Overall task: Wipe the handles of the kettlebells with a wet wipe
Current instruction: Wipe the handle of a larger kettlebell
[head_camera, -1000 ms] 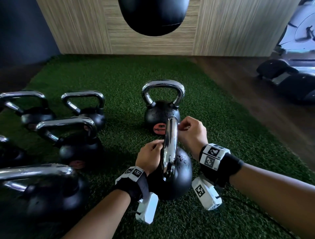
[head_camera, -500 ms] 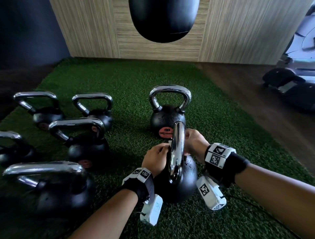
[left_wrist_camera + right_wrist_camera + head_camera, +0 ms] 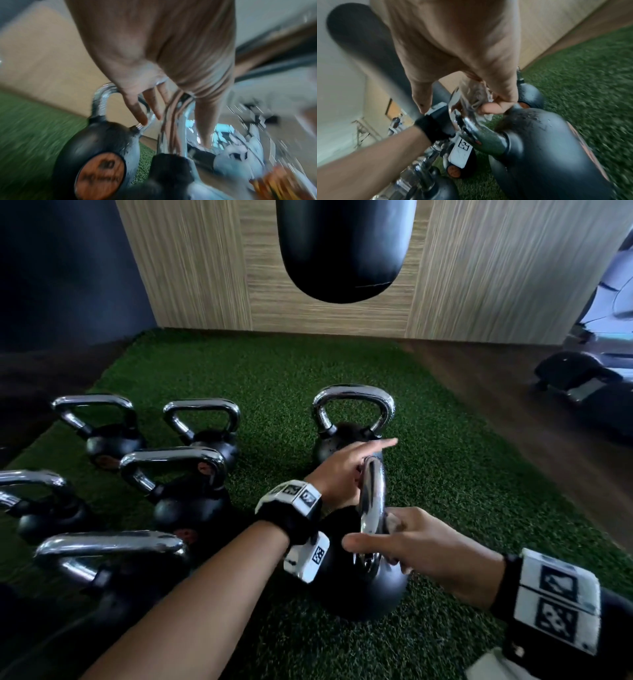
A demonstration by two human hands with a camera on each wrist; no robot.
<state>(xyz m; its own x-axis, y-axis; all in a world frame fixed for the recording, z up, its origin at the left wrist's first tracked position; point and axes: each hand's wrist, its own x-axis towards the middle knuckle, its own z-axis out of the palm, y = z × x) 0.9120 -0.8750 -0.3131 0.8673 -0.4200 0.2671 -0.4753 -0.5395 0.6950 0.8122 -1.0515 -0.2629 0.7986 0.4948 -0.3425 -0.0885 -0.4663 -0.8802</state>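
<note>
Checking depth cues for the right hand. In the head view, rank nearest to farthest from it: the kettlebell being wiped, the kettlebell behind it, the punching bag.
1. Kettlebell being wiped: under the right hand, whose grip is on its handle with the wipe.
2. Kettlebell behind it: farther out on the turf, just past the left hand.
3. Punching bag: hanging by the far wall.

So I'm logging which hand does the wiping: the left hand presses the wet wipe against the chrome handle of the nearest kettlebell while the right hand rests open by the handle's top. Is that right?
The hands are swapped. The right hand presses the wet wipe against the chrome handle of the nearest kettlebell; the left hand rests open by the handle's top. The right wrist view shows it.
</note>
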